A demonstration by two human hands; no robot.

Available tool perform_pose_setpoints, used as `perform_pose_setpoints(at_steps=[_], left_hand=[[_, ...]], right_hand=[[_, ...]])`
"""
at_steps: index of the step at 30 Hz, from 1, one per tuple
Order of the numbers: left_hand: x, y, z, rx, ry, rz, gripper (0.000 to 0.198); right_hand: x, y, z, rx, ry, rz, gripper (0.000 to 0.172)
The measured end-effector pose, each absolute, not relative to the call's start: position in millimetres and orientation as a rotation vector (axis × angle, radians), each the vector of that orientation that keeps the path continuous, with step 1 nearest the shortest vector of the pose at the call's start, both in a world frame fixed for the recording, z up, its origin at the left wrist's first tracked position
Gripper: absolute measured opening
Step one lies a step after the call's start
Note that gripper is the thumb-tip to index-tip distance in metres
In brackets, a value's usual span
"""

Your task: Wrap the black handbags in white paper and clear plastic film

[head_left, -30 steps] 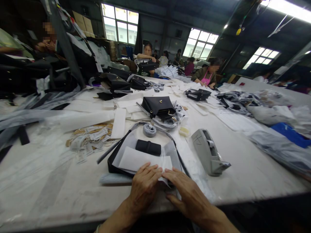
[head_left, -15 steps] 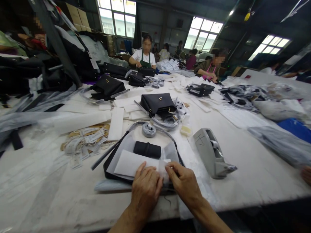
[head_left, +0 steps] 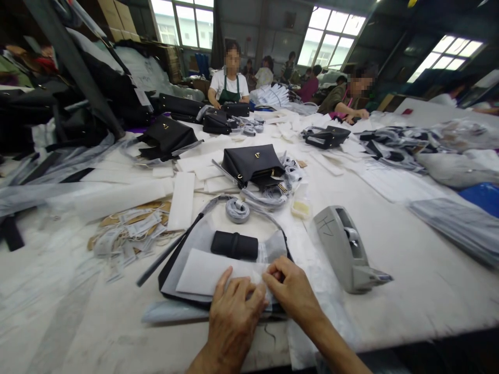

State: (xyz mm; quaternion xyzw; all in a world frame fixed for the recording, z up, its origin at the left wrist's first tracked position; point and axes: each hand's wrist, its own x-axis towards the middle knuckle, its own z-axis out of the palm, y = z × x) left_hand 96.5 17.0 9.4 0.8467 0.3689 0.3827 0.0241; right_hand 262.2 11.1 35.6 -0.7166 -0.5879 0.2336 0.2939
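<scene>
A black handbag [head_left: 165,278] lies flat before me, with a thin translucent wrapping sheet [head_left: 198,231] over it. A black rolled pouch [head_left: 235,245] rests on the wrapping. Nearer me is a white padding sheet [head_left: 198,275]. My left hand [head_left: 236,311] presses on that padding, fingers spread and lying on it. Just to its right, my right hand [head_left: 290,291] is closed in a pinch at the padding's right end, on a fold of the translucent wrapping. Its fingertips partly hide the fold. A coiled grey wrapped strap [head_left: 237,210] lies beyond the pouch.
A grey tape dispenser [head_left: 339,249] stands to the right. Tags with strings [head_left: 132,228] are heaped at left. Another black handbag [head_left: 249,163] sits farther back beside a small clear box [head_left: 301,209]. Co-workers [head_left: 230,88] are across the table, among more bags.
My right hand has shifted slightly left with the wrapping fold, and its fingers have curled tighter. My left hand stays pressed on the padding. The camera view has tilted a little.
</scene>
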Motion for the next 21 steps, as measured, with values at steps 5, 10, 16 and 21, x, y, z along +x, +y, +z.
perform_pose_setpoints(at_steps=[5, 10, 16, 21], left_hand=[[98.5, 14.9, 3.4, 2.583, 1.139, 1.203, 0.026], [92.5, 19.5, 12.4, 2.714, 0.969, 1.303, 0.019], [86.3, 21.1, 14.5, 2.795, 0.85, 1.236, 0.033], [84.9, 22.2, 12.9, 2.795, 0.849, 1.262, 0.028]], right_hand=[[262.0, 10.4, 32.7, -1.897, -1.536, 0.62, 0.014], [263.3, 12.0, 33.2, -1.91, -1.521, 0.621, 0.012], [260.9, 21.1, 33.4, -1.941, -1.497, 0.613, 0.01], [294.8, 2.7, 64.1, -1.775, -1.252, 0.6, 0.012]])
